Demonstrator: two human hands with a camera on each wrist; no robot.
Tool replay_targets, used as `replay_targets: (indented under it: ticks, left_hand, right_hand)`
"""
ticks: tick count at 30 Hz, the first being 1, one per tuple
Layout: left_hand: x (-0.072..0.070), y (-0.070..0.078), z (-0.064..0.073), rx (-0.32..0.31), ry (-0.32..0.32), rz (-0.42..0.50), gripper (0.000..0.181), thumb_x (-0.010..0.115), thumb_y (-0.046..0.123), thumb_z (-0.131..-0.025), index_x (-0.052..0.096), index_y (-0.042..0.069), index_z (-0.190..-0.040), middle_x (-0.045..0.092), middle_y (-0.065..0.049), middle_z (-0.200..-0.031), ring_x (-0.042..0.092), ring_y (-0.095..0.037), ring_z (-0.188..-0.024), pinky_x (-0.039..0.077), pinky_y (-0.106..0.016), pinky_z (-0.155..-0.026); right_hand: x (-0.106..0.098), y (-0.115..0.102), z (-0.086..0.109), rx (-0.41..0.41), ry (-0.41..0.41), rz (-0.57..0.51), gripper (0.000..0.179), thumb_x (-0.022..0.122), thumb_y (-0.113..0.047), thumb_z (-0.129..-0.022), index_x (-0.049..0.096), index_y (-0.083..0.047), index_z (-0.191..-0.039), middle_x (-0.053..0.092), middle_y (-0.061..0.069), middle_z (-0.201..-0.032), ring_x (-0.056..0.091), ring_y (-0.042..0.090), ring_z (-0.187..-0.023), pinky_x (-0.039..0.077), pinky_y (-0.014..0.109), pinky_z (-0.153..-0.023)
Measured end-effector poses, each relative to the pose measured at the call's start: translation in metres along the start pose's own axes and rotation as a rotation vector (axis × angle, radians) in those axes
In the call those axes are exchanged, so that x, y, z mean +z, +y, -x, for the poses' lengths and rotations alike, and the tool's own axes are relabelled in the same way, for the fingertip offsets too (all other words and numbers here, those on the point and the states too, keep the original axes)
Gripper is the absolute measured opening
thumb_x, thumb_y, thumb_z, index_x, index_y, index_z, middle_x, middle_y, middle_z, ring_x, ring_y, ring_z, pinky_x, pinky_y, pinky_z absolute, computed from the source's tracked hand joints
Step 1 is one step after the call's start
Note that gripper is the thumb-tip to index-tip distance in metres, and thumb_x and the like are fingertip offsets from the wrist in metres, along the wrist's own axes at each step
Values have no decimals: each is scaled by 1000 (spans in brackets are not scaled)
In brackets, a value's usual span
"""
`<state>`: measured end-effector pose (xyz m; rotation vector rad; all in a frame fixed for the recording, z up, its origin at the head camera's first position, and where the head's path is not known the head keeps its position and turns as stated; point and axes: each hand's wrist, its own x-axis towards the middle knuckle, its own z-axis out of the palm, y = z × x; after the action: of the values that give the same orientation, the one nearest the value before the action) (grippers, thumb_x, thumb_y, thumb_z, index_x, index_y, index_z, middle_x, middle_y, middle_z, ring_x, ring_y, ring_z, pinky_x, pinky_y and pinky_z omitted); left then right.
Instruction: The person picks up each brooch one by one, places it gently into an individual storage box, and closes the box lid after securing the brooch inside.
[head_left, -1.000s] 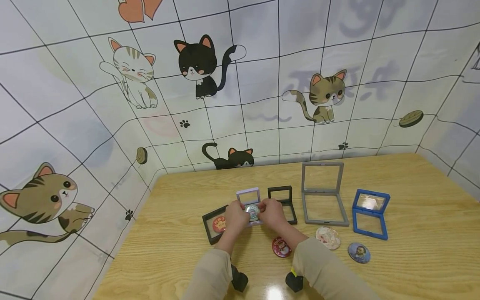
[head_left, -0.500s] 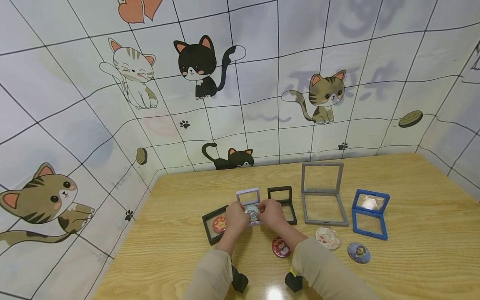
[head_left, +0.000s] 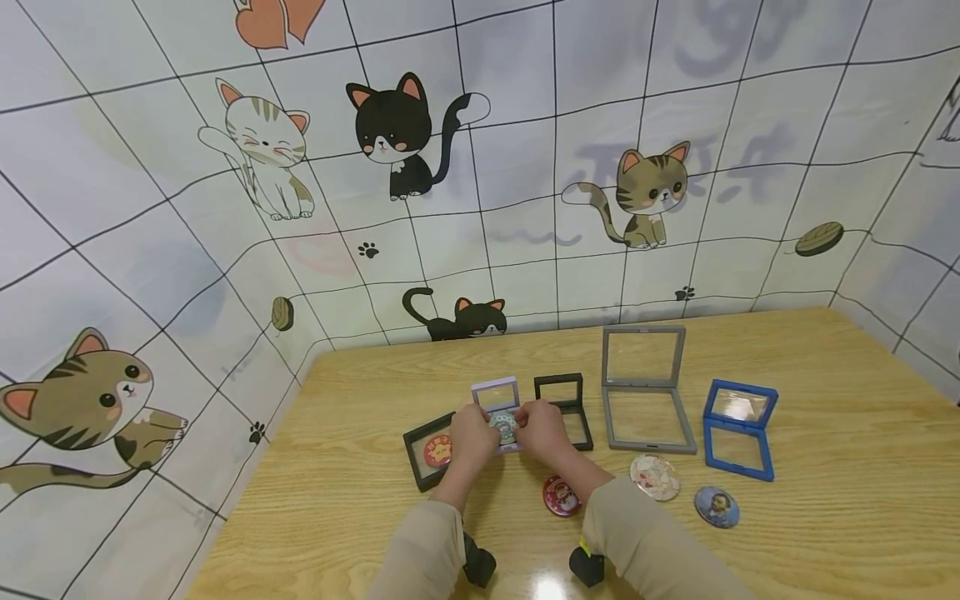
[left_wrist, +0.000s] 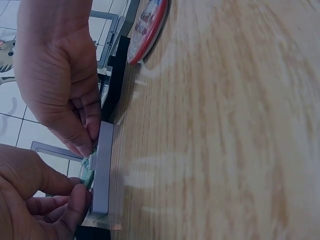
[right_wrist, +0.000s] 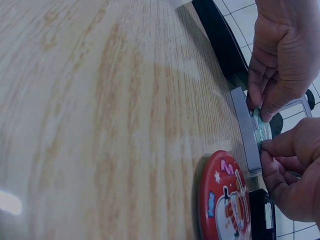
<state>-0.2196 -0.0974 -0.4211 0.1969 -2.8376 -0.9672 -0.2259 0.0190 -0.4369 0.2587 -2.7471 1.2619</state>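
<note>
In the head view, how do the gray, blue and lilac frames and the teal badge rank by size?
1. Gray frame
2. Blue frame
3. Lilac frame, partly covered
4. Teal badge, partly covered

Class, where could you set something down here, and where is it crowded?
Bare tabletop lies right of the blue frame and left of the dark frame around the star badge. Crowded: around left hand and right hand at the lilac frame.

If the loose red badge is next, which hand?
Probably the right hand: the loose red badge lies beside its sleeve, farther from the left hand. Both hands hold the teal badge, though.
</note>
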Motion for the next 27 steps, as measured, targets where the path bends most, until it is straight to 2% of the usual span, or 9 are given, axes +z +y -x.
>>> replay_targets:
  ticks: [17,20,24,27]
  left_hand:
    - [-1,1,0,24,4,-31,13,71,-1,-65,60,-2,-71,60,-12,-69,53,-21,-61,45,-34,-54]
    - [-1,1,0,32,6,-38,13,70,-1,-65,57,0,-65,56,-9,-63,47,-18,-56,40,-30,-48]
    - [-1,3,2,41,-15,-52,23,66,-4,-66,48,4,-55,43,-3,-51,36,-15,-47,28,-26,-41]
    - [-1,3,3,47,-28,-66,24,63,-5,-66,46,5,-53,39,-1,-48,34,-13,-44,26,-25,-40]
  right_hand:
    - [1,2,0,-34,16,16,13,68,2,-69,67,4,-82,62,7,-71,57,19,-68,47,32,-60]
    - [2,2,-1,-30,18,18,12,68,2,-69,67,4,-81,62,7,-71,57,19,-69,47,32,-60]
    - [3,3,-1,-24,17,10,12,69,1,-70,67,4,-82,63,8,-72,57,19,-69,47,32,-60]
    - [2,3,0,-23,15,2,13,69,1,-71,67,5,-83,63,9,-73,58,20,-70,48,32,-61]
